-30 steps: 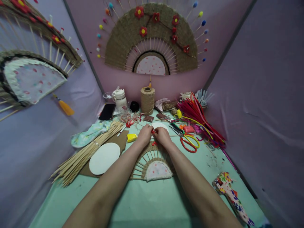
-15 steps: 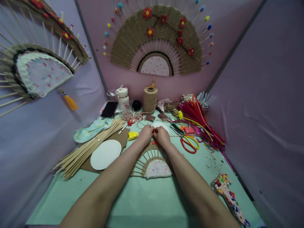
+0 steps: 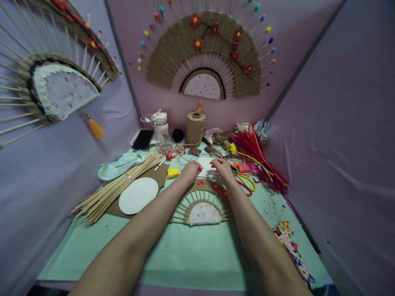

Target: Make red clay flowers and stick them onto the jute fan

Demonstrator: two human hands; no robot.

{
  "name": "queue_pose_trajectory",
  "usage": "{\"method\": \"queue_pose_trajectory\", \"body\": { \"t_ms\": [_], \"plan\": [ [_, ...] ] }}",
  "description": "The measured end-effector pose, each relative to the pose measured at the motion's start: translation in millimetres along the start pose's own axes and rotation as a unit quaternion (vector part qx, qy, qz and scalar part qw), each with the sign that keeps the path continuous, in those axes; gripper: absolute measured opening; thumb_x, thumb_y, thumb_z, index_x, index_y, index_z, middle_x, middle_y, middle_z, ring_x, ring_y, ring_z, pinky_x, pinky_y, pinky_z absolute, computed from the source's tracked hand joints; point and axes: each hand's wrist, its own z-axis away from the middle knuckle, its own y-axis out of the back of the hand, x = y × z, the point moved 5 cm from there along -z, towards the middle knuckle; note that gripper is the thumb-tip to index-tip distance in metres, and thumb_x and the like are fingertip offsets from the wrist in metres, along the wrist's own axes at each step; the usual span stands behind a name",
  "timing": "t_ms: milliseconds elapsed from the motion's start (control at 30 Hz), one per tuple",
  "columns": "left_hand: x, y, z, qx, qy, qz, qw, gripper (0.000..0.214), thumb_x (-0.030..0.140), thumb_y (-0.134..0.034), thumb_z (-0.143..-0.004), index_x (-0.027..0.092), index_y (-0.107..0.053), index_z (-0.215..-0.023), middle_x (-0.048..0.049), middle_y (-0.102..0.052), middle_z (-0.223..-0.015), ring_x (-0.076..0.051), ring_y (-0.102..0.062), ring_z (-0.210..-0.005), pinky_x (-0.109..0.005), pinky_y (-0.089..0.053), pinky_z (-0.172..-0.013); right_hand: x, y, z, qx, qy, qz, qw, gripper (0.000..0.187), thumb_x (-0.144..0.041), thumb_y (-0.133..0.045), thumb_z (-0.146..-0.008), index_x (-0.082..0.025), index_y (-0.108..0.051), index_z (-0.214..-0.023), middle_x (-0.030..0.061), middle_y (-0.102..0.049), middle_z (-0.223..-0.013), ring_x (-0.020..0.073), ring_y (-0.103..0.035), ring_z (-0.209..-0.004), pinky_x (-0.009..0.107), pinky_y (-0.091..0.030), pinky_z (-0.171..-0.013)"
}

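Fingers of my left hand (image 3: 190,171) pinch a red piece (image 3: 200,169) near the far edge of the small woven fan (image 3: 203,212), which lies on the table (image 3: 191,255). I see a white disc (image 3: 206,167) just beyond the fan. My right hand (image 3: 223,169) is near the fan's far right; whether its fingertips meet, I can't tell.

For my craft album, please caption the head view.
Left hand pinching a red piece, right hand nearby, by a small woven fan; a larger flowered fan behind.
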Motion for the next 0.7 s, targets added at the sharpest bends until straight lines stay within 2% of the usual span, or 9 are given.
{"method": "queue_pose_trajectory", "body": {
  "t_ms": [133,200,267,367,400,467,533,600,700],
  "plan": [
    [8,16.2,8,0.035,0.012,0.108,0.993,0.040,0.012,-0.065,-0.079,0.017,-0.062,-0.119,-0.0125,-0.064,-0.119,-0.026,-0.053,-0.121,-0.039,-0.039,-0.103,-17,16,31,0.008,0.059,-0.065,0.996,0.026,-0.040,-0.061,-0.078,-0.015,-0.068,-0.080,0.0034,-0.069,-0.077,0.0185,-0.063,-0.075,0.027,-0.046,-0.063],
    [12,24.8,21,0.064,0.025,0.172,0.983,0.038,0.016,-0.060,-0.083,0.017,-0.060,-0.121,-0.0124,-0.062,-0.124,-0.025,-0.051,-0.122,-0.037,-0.040,-0.101,-26,17,52,0.006,0.092,-0.085,0.992,0.024,-0.040,-0.062,-0.077,-0.017,-0.068,-0.081,0.0033,-0.069,-0.079,0.0180,-0.062,-0.076,0.028,-0.047,-0.067],
    [15,26.8,41,0.070,0.044,0.240,0.967,0.029,0.029,-0.051,-0.091,0.013,-0.065,-0.111,-0.0134,-0.067,-0.109,-0.023,-0.060,-0.105,-0.035,-0.047,-0.089,-33,15,74,0.002,0.126,-0.098,0.987,0.022,-0.039,-0.063,-0.078,-0.018,-0.069,-0.083,0.0041,-0.069,-0.085,0.0185,-0.062,-0.082,0.029,-0.047,-0.072],
    [22,15.7,74,0.021,0.055,0.341,0.938,0.047,0.050,-0.045,-0.093,0.010,-0.069,-0.094,-0.0111,-0.069,-0.086,-0.016,-0.062,-0.073,-0.027,-0.049,-0.064,-43,8,100,-0.020,0.203,-0.088,0.975,0.014,-0.033,-0.064,-0.082,-0.020,-0.069,-0.084,0.0054,-0.067,-0.092,0.0190,-0.061,-0.087,0.029,-0.048,-0.073],
    [24,10.3,84,0.002,0.056,0.393,0.918,0.051,0.055,-0.045,-0.092,0.011,-0.069,-0.093,-0.0096,-0.068,-0.084,-0.012,-0.060,-0.068,-0.024,-0.047,-0.061,-45,6,107,-0.024,0.232,-0.075,0.969,0.011,-0.030,-0.063,-0.083,-0.021,-0.069,-0.085,0.0052,-0.066,-0.092,0.0187,-0.061,-0.089,0.030,-0.048,-0.075],
    [26,-3.8,98,-0.043,0.101,0.606,0.788,0.046,0.054,-0.067,-0.078,0.010,-0.070,-0.090,-0.0062,-0.065,-0.078,-0.007,-0.053,-0.060,-0.019,-0.043,-0.056,-49,2,116,-0.034,0.276,-0.037,0.960,0.009,-0.024,-0.061,-0.086,-0.021,-0.069,-0.088,0.0053,-0.065,-0.094,0.0186,-0.061,-0.091,0.032,-0.049,-0.080],
    [28,-12.2,104,-0.059,0.127,0.712,0.688,0.040,0.042,-0.081,-0.068,0.009,-0.070,-0.088,-0.0030,-0.062,-0.074,-0.004,-0.047,-0.056,-0.016,-0.039,-0.053,-50,-1,121,-0.040,0.297,0.011,0.954,0.011,-0.021,-0.059,-0.088,-0.021,-0.069,-0.091,0.0062,-0.064,-0.095,0.0193,-0.060,-0.093,0.034,-0.049,-0.084],
    [28,-15.0,105,-0.055,0.135,0.741,0.655,0.035,0.034,-0.084,-0.066,0.008,-0.071,-0.086,-0.0013,-0.061,-0.072,-0.003,-0.046,-0.054,-0.015,-0.038,-0.052,-52,-3,125,-0.051,0.313,0.054,0.947,0.013,-0.021,-0.058,-0.089,-0.022,-0.070,-0.095,0.0073,-0.065,-0.098,0.0206,-0.060,-0.096,0.036,-0.049,-0.087],
    [24,-13.7,105,-0.025,0.145,0.759,0.635,0.031,0.030,-0.083,-0.067,0.009,-0.071,-0.086,-0.0022,-0.064,-0.074,-0.004,-0.052,-0.058,-0.015,-0.041,-0.054,-49,-5,127,-0.096,0.301,0.057,0.947,0.029,-0.022,-0.061,-0.088,-0.025,-0.064,-0.117,0.0076,-0.064,-0.112,0.0207,-0.061,-0.101,0.037,-0.051,-0.089]
  ]
}}
